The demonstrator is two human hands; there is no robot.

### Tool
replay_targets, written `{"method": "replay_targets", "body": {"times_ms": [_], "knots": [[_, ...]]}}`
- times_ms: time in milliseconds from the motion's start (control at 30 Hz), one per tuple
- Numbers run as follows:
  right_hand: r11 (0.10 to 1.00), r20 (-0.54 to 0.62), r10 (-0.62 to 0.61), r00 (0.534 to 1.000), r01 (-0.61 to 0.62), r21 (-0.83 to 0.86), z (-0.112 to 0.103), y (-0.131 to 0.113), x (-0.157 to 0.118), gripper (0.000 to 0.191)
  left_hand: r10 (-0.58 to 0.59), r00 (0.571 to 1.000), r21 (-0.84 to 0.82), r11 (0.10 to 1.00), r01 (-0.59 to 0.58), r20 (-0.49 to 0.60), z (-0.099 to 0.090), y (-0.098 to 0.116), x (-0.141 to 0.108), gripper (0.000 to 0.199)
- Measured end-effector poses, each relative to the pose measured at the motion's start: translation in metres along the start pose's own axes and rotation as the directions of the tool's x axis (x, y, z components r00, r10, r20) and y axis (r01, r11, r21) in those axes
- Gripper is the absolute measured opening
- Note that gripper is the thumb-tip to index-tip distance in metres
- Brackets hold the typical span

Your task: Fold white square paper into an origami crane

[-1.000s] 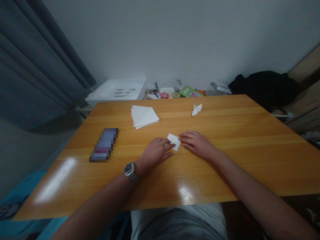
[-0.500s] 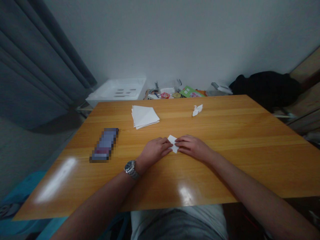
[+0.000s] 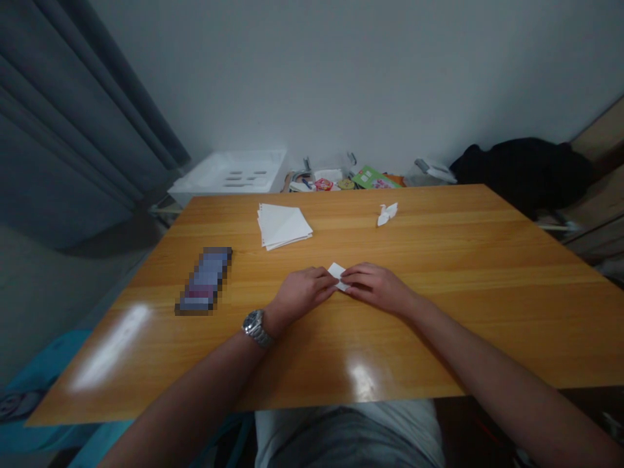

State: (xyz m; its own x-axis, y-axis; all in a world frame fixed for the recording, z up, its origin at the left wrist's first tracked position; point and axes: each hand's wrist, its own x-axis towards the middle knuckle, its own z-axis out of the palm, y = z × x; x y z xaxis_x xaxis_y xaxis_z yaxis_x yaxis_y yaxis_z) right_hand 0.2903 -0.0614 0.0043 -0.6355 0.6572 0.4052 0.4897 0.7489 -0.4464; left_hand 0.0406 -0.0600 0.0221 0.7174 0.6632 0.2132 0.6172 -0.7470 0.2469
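Observation:
A small folded piece of white paper [image 3: 336, 270] lies on the wooden table [image 3: 439, 260] between my two hands. My left hand [image 3: 306, 288], with a metal watch [image 3: 256, 326] on its wrist, grips the paper's left side. On the paper's right side, the fingers of my right hand [image 3: 375, 285] are closed on its edge. The fingertips of both hands almost meet at the paper's lower part and hide some of it. Farther back on the right stands a white folded paper bird [image 3: 387, 214].
A stack of white paper sheets [image 3: 283, 226] lies at the back left of the table. A blurred-out phone [image 3: 205, 281] is at the left. Behind the table are a white plastic tray [image 3: 234, 172], a green booklet [image 3: 373, 179] and a black cloth heap [image 3: 524, 172].
The paper's lower corner, which pointed toward me, no longer shows; the lower part looks folded up. My fingertips have come slightly closer together.

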Motion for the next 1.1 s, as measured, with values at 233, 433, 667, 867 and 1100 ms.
{"method": "replay_targets", "body": {"times_ms": [233, 433, 667, 867, 1100], "knots": [[0.996, 0.001, 0.018, 1.0, -0.018, -0.085, 0.005, -0.001, 0.001, 0.019, -0.013, 1.0, -0.024, 1.0, 0.012, -0.014, -0.002, 0.002, 0.002, 0.032], [0.989, -0.099, 0.148, 0.984, -0.145, 0.033, 0.003, -0.011, 0.005, 0.021, -0.018, 0.993, -0.139, 0.99, 0.001, -0.116, 0.001, 0.002, 0.001, 0.028], [0.874, -0.217, 0.454, 0.864, -0.385, 0.297, 0.005, -0.009, 0.005, 0.019, -0.092, 0.956, -0.176, 0.983, 0.043, -0.279, -0.003, 0.006, 0.002, 0.035], [0.883, -0.22, 0.466, 0.857, -0.433, 0.183, 0.008, 0.001, 0.005, 0.012, 0.025, 0.998, 0.024, 0.999, -0.024, -0.053, 0.003, 0.018, 0.0, 0.043], [0.94, -0.185, 0.321, 0.929, -0.337, -0.058, 0.007, 0.004, 0.004, 0.03, 0.033, 0.997, 0.107, 0.993, -0.04, 0.073, 0.008, 0.02, -0.003, 0.048]]}}
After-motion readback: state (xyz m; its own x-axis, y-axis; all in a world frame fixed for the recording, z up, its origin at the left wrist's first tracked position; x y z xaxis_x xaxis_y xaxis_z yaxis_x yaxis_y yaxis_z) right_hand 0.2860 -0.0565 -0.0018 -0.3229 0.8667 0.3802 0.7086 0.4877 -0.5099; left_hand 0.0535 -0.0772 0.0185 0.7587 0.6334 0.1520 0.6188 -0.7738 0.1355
